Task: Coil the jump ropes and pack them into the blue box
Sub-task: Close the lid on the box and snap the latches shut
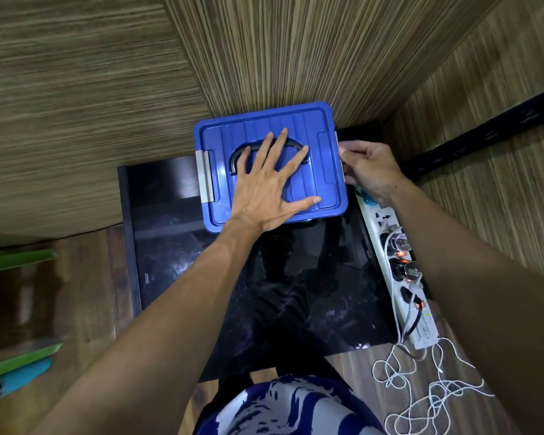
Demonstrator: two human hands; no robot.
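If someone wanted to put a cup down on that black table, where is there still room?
The black tabletop is bare left of the left forearm, between its left rim and the blue box. Its right edge is crowded by the power strip with plugs. The left hand covers the lid; the right hand is at the box's right side.

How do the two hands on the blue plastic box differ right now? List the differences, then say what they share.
The left hand lies flat with fingers spread, pressing the blue plastic box's lid from above over the dark handle; the right hand has curled fingers at the box's right edge. The left hand rests at the lid's middle, while the right hand works at the side, where a grey latch has its counterpart. Both touch the closed box.
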